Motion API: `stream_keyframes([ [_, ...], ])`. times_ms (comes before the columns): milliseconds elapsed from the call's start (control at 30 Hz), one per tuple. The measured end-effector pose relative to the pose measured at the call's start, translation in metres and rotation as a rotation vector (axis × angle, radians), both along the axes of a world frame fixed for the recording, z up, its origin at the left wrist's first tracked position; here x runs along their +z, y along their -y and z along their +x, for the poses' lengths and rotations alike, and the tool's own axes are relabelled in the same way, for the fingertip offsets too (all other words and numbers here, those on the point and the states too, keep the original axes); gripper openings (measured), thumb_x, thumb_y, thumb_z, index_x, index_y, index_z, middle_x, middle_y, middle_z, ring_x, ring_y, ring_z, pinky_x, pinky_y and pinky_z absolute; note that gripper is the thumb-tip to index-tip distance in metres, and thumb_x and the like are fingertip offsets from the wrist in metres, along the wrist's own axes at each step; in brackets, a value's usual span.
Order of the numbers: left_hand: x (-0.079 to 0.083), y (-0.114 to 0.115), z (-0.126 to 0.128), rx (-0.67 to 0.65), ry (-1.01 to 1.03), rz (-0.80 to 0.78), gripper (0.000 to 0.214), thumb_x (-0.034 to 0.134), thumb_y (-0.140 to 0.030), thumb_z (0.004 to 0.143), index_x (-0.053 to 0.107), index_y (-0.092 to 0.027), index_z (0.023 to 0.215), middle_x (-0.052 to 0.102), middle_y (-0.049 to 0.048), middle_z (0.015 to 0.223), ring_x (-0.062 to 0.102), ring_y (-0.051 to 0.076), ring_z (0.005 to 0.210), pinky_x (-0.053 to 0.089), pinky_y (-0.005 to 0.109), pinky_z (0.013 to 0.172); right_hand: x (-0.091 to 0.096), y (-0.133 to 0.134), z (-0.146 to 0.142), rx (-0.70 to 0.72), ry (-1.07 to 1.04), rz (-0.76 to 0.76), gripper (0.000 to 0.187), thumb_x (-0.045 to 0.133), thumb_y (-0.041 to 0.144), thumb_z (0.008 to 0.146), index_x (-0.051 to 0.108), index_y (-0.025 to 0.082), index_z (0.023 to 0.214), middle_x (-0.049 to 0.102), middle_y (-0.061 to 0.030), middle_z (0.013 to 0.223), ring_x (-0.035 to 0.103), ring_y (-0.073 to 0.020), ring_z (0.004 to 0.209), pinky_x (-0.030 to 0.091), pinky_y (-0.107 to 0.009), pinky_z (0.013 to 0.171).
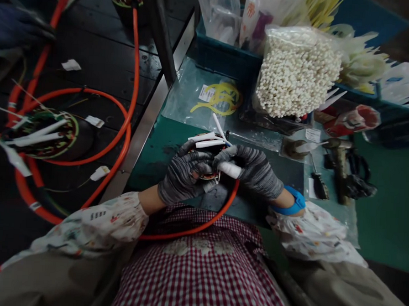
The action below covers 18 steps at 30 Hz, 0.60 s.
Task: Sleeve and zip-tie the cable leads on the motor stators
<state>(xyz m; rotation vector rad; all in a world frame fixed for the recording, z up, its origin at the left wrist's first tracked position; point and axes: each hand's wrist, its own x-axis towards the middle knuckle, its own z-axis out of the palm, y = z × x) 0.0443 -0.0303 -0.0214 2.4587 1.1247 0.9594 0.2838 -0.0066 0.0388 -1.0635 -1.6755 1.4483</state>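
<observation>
A round stator (210, 175) with reddish windings sits on the bench in front of me, mostly covered by my hands. White sleeving tubes (210, 143) stick out over its far side. My left hand (186, 172), in a grey striped glove, is curled around its left side. From the right, my right hand (253, 169), also gloved, has its thumb and fingers pinched together at the stator's near edge. White wrap covers that thumb. Whatever lies between the right fingertips is hidden. An orange hose (227, 202) curves from below the stator towards my apron.
Left stands another stator (49, 133) with white tubes, amid orange hose loops (126, 142). A co-worker's gloved hand (36, 27) is at upper left. Beyond my hands lie yellow ties (221, 99) and a bag of white tubes (296, 73). A hammer (341, 171) and brush (320, 184) lie right.
</observation>
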Motion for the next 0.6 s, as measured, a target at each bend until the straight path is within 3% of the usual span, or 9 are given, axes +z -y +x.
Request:
stream_keyframes([
  [200, 0.0, 0.0, -0.001, -0.031, 0.016, -0.024, 0.018, 0.076, -0.044, 0.1, 0.078, -0.034, 0.115, 0.084, 0.0013, 0.123, 0.08, 0.027, 0.122, 0.043, 0.056, 0.144, -0.007, 0.004, 0.001, -0.007, 0.031, 0.013, 0.024, 0.087, 0.048, 0.1, 0.088, 0.024, 0.104, 0.09, -0.0056, 0.102, 0.084, -0.0256, 0.092, 0.072, -0.042, 0.086],
  [367, 0.0, 0.001, 0.0, -0.019, 0.054, 0.046, 0.017, 0.073, -0.044, 0.102, 0.075, -0.031, 0.113, 0.085, 0.0028, 0.116, 0.082, 0.026, 0.116, 0.043, 0.056, 0.143, -0.025, 0.014, 0.008, 0.184, 0.011, 0.155, 0.025, 0.082, 0.052, 0.105, 0.089, 0.028, 0.11, 0.09, -0.0065, 0.109, 0.085, -0.0252, 0.099, 0.071, -0.044, 0.097],
  [533, 0.004, 0.004, 0.001, -0.022, 0.034, -0.028, 0.02, 0.071, -0.044, 0.101, 0.075, -0.031, 0.116, 0.086, 0.0028, 0.121, 0.082, 0.028, 0.121, 0.039, 0.059, 0.145, -0.042, 0.026, 0.019, 0.102, 0.109, 0.219, 0.025, 0.076, 0.053, 0.109, 0.084, 0.031, 0.119, 0.088, -0.0036, 0.105, 0.084, -0.0249, 0.096, 0.071, -0.044, 0.091],
  [600, 0.005, 0.004, 0.0, -0.017, 0.027, -0.045, 0.021, 0.071, -0.043, 0.101, 0.077, -0.032, 0.117, 0.086, 0.0017, 0.123, 0.082, 0.029, 0.123, 0.036, 0.06, 0.147, -0.039, 0.028, 0.021, 0.192, 0.152, 0.316, 0.018, 0.075, 0.047, 0.109, 0.085, 0.033, 0.114, 0.089, -0.0036, 0.106, 0.084, -0.0259, 0.101, 0.071, -0.046, 0.098],
])
